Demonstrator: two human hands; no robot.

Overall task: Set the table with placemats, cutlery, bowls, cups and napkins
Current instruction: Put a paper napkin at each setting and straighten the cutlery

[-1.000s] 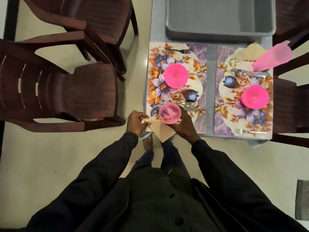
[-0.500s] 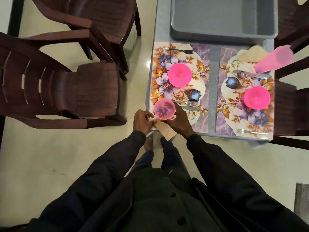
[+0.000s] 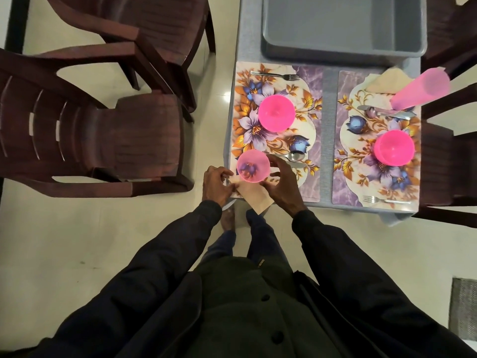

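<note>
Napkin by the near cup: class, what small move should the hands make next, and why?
Probably slide the napkin further onto the placemat: the left hand pinches its edge, the cup stands at its far end, and its near corner overhangs the edge of the table.

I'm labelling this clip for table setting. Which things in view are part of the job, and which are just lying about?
Part of the job: left placemat, right placemat, left bowl, right bowl, near cup, far cup, near napkin, far napkin, left fork, right fork, spoon.

Just lying about: grey tub, brown chairs, floor mat.
</note>
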